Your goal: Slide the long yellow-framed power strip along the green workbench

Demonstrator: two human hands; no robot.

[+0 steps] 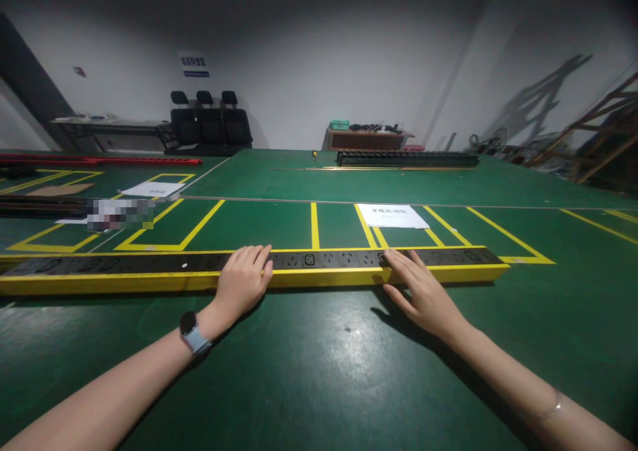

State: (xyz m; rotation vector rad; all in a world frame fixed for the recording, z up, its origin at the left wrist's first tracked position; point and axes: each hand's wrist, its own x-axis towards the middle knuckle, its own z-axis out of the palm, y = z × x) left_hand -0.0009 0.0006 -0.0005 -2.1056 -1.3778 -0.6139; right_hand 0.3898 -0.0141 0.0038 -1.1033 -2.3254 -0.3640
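Across the green table lies a long power strip (339, 277) with a yellow housing and a dark top face lined with sockets. My left hand (245, 277), with a watch at the wrist, lies over the strip left of its middle. Its fingers are together across the top face and its thumb is on the near side, gripping the strip. Farther right, my right hand (421, 295) has its fingers apart, their tips at the strip's top face and the thumb stretched out near the front side. Sockets under the left hand are hidden.
Yellow tape (315, 225) marks the table behind the strip, with a white paper sheet (393, 216) among the lines. Dark slotted strips (406, 159) lie farther back, near a small yellow-handled tool (314, 154). Red strips (100, 160) lie at left; black seats (212, 127) stand behind.
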